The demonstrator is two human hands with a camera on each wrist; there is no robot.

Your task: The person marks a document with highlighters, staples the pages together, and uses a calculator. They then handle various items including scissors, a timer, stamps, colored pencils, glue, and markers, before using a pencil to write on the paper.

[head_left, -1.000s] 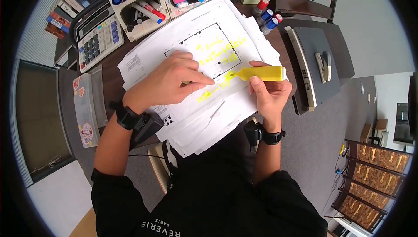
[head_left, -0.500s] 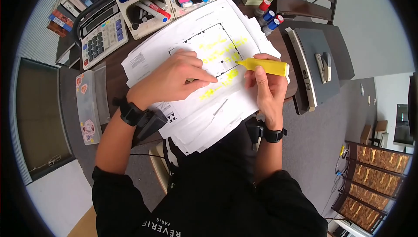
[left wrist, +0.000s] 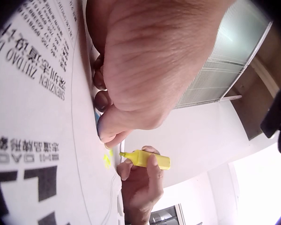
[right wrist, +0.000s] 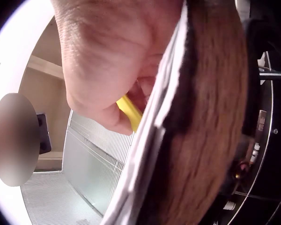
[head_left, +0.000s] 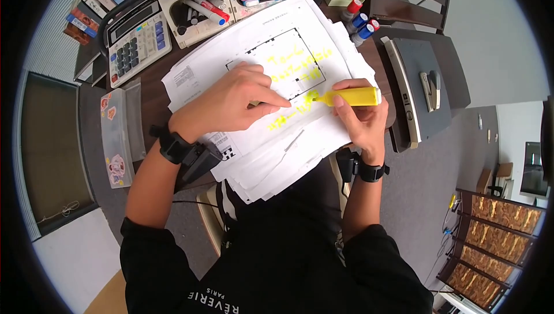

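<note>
Dark wood surface (head_left: 154,92), messy stack of papers (head_left: 259,158) on it. Left hand (head_left: 234,98) rests on top, fingers loosely bent, gripping nothing I can see. Right hand (head_left: 362,121) pinches the yellow highlighter (head_left: 356,96), tip by the yellow scribbles (head_left: 278,122) (touching? can't tell). Looks mid-writing; next stroke probably wants that page steady.

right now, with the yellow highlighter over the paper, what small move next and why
Probably a short stroke with the yellow highlighter: the right hand grips it, its uncapped tip near the yellow writing, and the left hand rests on the paper, which should steady it.
</note>
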